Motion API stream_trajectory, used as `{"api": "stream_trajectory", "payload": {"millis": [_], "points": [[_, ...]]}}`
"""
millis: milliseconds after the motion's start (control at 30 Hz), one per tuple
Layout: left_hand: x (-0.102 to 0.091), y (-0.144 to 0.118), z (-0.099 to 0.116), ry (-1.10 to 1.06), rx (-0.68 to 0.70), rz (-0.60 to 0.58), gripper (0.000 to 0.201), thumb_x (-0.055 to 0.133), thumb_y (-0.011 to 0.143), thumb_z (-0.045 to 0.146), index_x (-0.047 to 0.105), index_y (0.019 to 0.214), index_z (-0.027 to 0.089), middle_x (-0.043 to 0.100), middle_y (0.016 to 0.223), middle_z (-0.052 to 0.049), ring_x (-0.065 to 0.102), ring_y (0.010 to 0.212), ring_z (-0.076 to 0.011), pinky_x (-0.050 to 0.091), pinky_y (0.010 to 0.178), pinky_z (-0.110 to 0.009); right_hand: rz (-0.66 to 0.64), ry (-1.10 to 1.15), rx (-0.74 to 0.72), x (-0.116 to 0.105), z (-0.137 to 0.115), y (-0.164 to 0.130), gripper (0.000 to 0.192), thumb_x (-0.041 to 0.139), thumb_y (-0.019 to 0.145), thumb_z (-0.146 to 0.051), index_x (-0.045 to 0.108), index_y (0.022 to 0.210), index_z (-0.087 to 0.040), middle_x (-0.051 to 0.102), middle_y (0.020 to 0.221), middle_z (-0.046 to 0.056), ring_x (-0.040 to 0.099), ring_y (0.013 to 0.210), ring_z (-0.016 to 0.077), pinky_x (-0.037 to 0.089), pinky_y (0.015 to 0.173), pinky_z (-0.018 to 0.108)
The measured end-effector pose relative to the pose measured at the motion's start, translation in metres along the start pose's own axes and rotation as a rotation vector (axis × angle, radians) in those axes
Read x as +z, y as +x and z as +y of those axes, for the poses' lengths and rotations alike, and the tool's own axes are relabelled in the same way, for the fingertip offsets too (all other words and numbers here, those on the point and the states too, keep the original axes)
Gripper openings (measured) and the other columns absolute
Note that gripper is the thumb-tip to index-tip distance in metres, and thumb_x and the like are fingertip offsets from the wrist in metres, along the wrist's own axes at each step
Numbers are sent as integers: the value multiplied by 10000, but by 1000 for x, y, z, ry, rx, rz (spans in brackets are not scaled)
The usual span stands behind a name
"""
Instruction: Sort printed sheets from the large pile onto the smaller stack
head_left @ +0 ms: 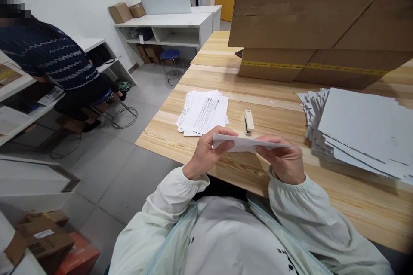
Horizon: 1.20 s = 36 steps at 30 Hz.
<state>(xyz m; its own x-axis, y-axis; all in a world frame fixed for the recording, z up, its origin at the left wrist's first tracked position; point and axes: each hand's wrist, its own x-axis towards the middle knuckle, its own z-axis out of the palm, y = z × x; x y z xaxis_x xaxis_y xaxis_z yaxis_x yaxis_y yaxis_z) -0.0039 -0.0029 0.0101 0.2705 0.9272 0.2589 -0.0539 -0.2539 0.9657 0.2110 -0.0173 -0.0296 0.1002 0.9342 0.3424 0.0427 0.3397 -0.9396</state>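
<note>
Both my hands hold a thin sheaf of white papers [245, 144] edge-on, just above the near edge of the wooden table [274, 107]. My left hand [206, 152] pinches its left end, thumb on top. My right hand [284, 159] grips the right end with fingers curled over it. A white stapler [248, 121] lies on the table just behind the sheaf, untouched. To the left of the stapler rests a small pile of printed sheets [203, 112]. A larger fanned stack of white sheets [361, 131] lies to the right.
Big cardboard boxes [316, 25] stand at the back of the table. A person in a dark patterned sweater [54, 60] sits on a stool at the left shelving. White desks [167, 23], a blue stool [170, 55] and floor boxes [45, 240] surround the grey floor.
</note>
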Motion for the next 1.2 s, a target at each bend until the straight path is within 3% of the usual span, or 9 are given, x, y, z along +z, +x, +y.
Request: {"api": "stream_trajectory", "payload": {"millis": [400, 500, 600, 667, 733, 900, 967, 1067, 1200], "points": [[7, 1, 3, -39, 8, -12, 258, 718, 843, 429, 680, 975, 210, 684, 924, -52, 641, 858, -181, 517, 772, -314, -50, -67, -44, 2, -10, -3, 80, 779, 785, -311, 766, 856, -276, 756, 853, 34, 692, 775, 210, 554, 683, 340], [12, -2, 11, 0, 33, 22, 205, 690, 873, 394, 661, 975, 219, 670, 937, -41, 627, 863, -174, 509, 788, -307, 84, -184, -100, 1, -17, -11, 94, 713, 844, -333, 770, 893, -277, 760, 865, 34, 697, 796, 218, 565, 758, 377], [22, -5, 24, -41, 11, 94, 330, 664, 891, 398, 593, 1182, 259, 672, 984, -38, 631, 875, -181, 514, 797, -310, 334, -361, -127, -7, -35, -19, 132, 685, 860, -366, 755, 809, -265, 744, 780, 36, 679, 729, 217, 564, 724, 374], [30, -9, 26, -76, -53, 113, 508, 648, 897, 419, 486, 1364, 304, 682, 981, -34, 636, 837, -180, 524, 778, -314, 393, -447, -69, -20, -42, -21, 175, 708, 837, -408, 732, 746, -259, 711, 696, 32, 642, 648, 211, 539, 608, 344], [39, -15, 20, -91, -139, 88, 622, 641, 893, 434, 400, 1458, 340, 684, 915, -17, 621, 751, -164, 524, 727, -304, 322, -446, 76, -35, -37, -23, 211, 734, 806, -461, 735, 771, -253, 706, 688, 27, 626, 611, 204, 509, 531, 323], [51, -36, -19, -266, -436, -25, 818, 697, 829, 456, 257, 1513, 369, 660, 916, 5, 609, 620, -122, 532, 613, -283, 177, -167, 539, -62, 7, -40, 361, 754, 759, -550, 754, 896, -216, 768, 833, 53, 689, 646, 212, 561, 532, 321], [53, -40, -28, -379, -578, -84, 809, 738, 783, 480, 324, 1464, 344, 652, 966, -9, 633, 644, -125, 555, 610, -288, 162, -111, 633, -65, 19, -49, 398, 759, 744, -566, 753, 900, -200, 769, 813, 62, 699, 646, 216, 568, 533, 321], [55, -34, -32, -430, -753, -186, 595, 766, 755, 451, 547, 1268, 242, 616, 907, -3, 617, 663, -107, 542, 607, -259, 188, -117, 661, -67, 26, -53, 447, 751, 735, -593, 744, 918, -185, 772, 819, 70, 711, 673, 220, 571, 554, 313], [63, -16, -38, -412, -855, -226, 472, 765, 747, 252, 642, 1193, 160, 585, 809, 10, 574, 644, -76, 475, 614, -217, 227, -182, 667, -76, 30, -46, 481, 714, 764, -603, 731, 986, -177, 775, 883, 79, 723, 757, 231, 568, 603, 309]]}}
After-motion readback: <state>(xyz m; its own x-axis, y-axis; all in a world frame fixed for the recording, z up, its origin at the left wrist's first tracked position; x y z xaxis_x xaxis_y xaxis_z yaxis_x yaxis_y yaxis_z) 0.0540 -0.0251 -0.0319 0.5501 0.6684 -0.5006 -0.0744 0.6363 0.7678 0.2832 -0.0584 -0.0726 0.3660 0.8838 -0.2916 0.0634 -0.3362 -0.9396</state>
